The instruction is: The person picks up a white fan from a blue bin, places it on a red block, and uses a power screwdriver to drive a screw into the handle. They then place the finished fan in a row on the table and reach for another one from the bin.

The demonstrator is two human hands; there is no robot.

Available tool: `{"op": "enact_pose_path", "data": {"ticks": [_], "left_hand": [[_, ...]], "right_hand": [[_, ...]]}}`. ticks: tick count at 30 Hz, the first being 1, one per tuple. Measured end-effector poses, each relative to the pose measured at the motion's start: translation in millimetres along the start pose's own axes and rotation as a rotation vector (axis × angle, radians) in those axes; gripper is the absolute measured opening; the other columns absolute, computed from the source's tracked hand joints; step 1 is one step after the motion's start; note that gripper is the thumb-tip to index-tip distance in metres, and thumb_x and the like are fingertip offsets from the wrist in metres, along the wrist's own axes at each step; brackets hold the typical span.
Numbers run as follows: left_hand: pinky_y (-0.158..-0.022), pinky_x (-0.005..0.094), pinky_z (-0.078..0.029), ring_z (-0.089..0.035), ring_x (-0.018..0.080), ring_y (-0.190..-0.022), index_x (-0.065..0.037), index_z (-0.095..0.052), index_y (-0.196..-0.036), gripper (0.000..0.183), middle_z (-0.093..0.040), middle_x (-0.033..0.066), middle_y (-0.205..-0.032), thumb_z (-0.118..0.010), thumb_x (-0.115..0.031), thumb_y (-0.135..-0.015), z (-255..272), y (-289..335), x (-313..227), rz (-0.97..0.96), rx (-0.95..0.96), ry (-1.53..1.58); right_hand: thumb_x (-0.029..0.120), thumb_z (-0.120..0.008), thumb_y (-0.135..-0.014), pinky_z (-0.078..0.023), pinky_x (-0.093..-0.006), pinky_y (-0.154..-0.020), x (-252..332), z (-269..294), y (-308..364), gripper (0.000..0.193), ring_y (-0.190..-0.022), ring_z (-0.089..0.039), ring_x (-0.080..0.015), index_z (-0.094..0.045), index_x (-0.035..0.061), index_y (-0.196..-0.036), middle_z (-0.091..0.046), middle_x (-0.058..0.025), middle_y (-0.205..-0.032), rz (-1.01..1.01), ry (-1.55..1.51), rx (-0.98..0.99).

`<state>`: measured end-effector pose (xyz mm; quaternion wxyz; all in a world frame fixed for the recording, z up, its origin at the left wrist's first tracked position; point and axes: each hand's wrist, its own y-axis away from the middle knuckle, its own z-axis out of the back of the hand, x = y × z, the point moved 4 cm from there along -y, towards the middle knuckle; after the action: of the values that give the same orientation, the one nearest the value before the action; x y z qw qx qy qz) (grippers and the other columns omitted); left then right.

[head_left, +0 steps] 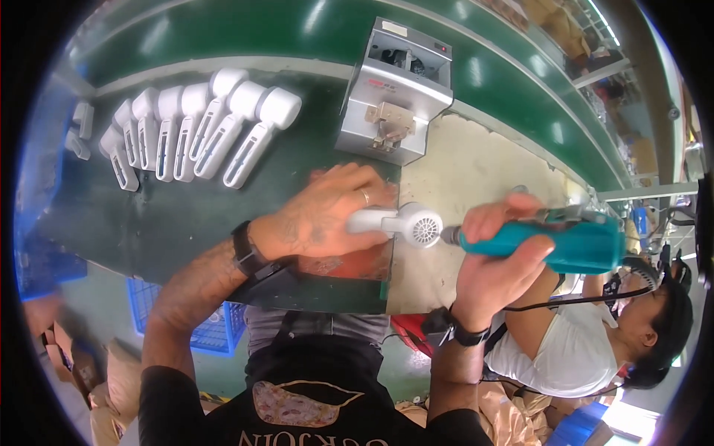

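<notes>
A white tool with a round grille is held by its handle in the left hand, with the fingers wrapped around it. Its round head is left poking out to the right of that grip, turned up so the holes can be seen. A teal power screwdriver is gripped in the right hand, with the thumb and fingers closed around its body. Its tip is pointed left out of that grip, at the round head (whether the two touch cannot be told). A black cord is seen below and to the right of the right grip. A red mat is partly covered by the left hand. Far to the left of the left grip and beyond it, more white tools are laid in a row on the green table. Beyond the left grip, a silver machine is placed at the table's far side.
</notes>
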<state>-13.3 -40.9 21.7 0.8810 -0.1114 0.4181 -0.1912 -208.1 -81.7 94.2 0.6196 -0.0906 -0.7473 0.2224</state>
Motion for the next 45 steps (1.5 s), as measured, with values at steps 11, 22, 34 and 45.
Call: {"op": "enact_pose_path", "data": {"ticks": [11, 22, 34, 45], "left_hand": [[-0.087, 0.0407, -0.047, -0.058, 0.0257, -0.101, -0.013, -0.069, -0.116, 0.041, -0.063, 0.0046, -0.108, -0.079, -0.027, -0.079, -1, 13, 6, -0.067, -0.138, -0.148], [-0.085, 0.041, -0.047, -0.059, 0.0257, -0.098, -0.012, -0.068, -0.118, 0.044, -0.064, 0.0052, -0.108, -0.08, -0.024, -0.076, -5, 13, 12, -0.046, -0.155, -0.124], [-0.084, 0.0427, -0.047, -0.06, 0.0267, -0.098, -0.012, -0.069, -0.113, 0.041, -0.064, 0.0056, -0.105, -0.082, -0.026, -0.077, -4, 10, 8, -0.03, -0.133, -0.102], [-0.085, 0.0437, -0.046, -0.058, 0.0266, -0.099, -0.013, -0.067, -0.113, 0.04, -0.063, 0.005, -0.108, -0.08, -0.027, -0.078, -4, 8, 6, -0.021, -0.096, -0.131]], "right_hand": [[0.033, -0.048, -0.106, -0.045, -0.0278, -0.059, -56, -87, -85, 0.035, -0.065, -0.058, -0.0149, -0.058, -0.0008, -0.104, -0.06, -0.0054, -0.072, 0.174, 0.203, 0.154], [0.039, -0.049, -0.105, -0.045, -0.0304, -0.059, -45, -79, -56, 0.042, -0.063, -0.055, -0.0167, -0.056, -0.0018, -0.103, -0.057, -0.0077, -0.071, -0.001, 0.142, 0.206], [0.057, -0.061, -0.094, -0.045, -0.0333, -0.056, -39, -44, -21, 0.066, -0.059, -0.054, -0.0197, -0.05, -0.006, -0.109, -0.054, -0.0098, -0.069, -0.065, 0.065, 0.174], [0.051, -0.06, -0.097, -0.046, -0.034, -0.055, -52, -44, -19, 0.055, -0.059, -0.054, -0.0201, -0.05, -0.0024, -0.102, -0.054, -0.0106, -0.068, -0.075, 0.046, 0.199]]}}
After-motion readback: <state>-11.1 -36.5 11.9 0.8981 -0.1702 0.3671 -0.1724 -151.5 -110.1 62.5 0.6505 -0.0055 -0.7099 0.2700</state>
